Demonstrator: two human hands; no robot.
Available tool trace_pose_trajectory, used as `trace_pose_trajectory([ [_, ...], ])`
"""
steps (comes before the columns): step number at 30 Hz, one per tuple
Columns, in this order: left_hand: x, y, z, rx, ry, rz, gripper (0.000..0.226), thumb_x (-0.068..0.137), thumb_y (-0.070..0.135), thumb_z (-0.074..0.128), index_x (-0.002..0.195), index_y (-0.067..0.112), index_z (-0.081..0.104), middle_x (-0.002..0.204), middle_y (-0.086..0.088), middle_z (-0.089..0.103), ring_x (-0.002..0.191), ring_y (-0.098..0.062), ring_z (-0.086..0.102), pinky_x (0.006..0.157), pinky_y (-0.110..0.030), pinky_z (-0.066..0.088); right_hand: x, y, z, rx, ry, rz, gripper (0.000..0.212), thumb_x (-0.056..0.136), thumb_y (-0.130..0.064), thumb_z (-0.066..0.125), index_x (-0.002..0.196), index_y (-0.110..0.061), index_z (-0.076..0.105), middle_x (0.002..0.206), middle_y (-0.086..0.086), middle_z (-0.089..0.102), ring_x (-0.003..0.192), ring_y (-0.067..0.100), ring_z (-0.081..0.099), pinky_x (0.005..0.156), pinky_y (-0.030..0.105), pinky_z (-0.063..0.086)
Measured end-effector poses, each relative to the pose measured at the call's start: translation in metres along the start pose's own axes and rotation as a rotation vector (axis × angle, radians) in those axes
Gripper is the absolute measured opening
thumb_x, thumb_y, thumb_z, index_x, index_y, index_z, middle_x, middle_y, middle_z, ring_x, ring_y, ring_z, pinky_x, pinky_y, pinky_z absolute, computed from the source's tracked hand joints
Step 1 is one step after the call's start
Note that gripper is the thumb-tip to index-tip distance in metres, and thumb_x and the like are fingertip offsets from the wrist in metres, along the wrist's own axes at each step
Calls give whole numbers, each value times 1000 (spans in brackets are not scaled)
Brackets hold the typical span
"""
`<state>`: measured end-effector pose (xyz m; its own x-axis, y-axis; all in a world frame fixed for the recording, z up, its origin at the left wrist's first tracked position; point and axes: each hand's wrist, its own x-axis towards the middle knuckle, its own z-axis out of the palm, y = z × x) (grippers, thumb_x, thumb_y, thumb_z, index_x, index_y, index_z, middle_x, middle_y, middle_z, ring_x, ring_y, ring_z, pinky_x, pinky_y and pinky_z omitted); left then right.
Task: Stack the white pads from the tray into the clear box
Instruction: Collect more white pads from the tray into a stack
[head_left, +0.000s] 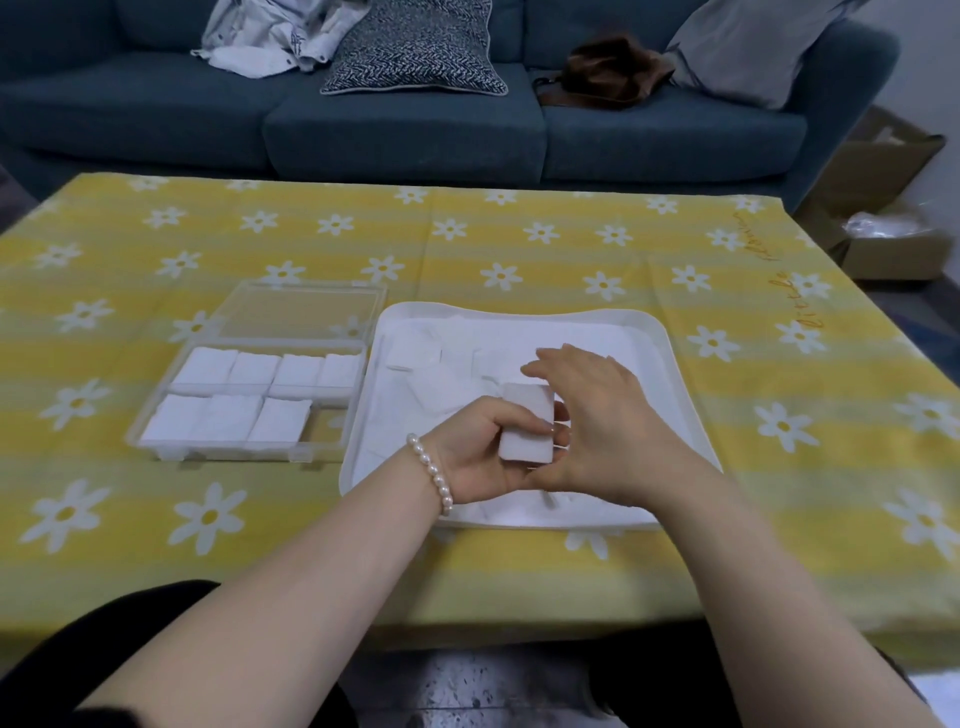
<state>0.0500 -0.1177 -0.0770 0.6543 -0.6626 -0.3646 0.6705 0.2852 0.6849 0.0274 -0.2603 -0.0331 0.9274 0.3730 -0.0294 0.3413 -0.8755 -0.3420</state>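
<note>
You're in a home living room: blue sofa (405, 130) with cushions (415, 47), low table under a daisy-print yellow tablecloth (519, 249).

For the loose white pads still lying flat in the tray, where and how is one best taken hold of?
Probably by an exposed edge or corner, from above: the loose pads lie flat, thin and overlapping in the tray, offering no side faces. Pinch with the right hand; the left hand already grips a stack of pads.
</note>
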Motion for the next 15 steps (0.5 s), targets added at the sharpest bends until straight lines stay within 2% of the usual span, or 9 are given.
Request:
trace_pose_trajectory([
  [3, 0, -2, 1, 28, 59, -8, 28, 79, -7, 47, 83, 9, 69, 82, -7, 62, 82, -22, 61, 81, -38, 45, 4, -5, 6, -83, 20, -21, 84, 65, -48, 74, 137, -25, 37, 146, -7, 31, 143, 13, 12, 117, 41, 5],
  [6, 1, -3, 0, 48, 61, -15, 28, 69, -4, 53, 92, 8, 65, 88, -9, 62, 88, -24, 63, 85, -41, 49, 5, -6, 10, -122, 5, -20, 73, 68, -50, 70, 131, -24, 42, 136, -8, 40, 141, 14, 18, 115, 43, 9],
  [11, 2, -3, 0, 53, 84, -61, 24, 68, 7, 56, 91, 11, 62, 82, -7, 61, 79, -21, 63, 71, -35, 53, 5, -9, 11, -115, -14, -21, 61, 66, -48, 69, 119, -24, 49, 118, -8, 47, 128, 16, 33, 112, 44, 19],
  [15, 1, -4, 0, 37, 106, -81, 24, 67, 10, 56, 91, 11, 62, 78, -6, 62, 73, -20, 64, 61, -30, 54, 7, -7, 18, -73, -30, -17, 65, 63, -49, 71, 121, -29, 48, 117, -9, 49, 120, 13, 38, 110, 43, 23],
])
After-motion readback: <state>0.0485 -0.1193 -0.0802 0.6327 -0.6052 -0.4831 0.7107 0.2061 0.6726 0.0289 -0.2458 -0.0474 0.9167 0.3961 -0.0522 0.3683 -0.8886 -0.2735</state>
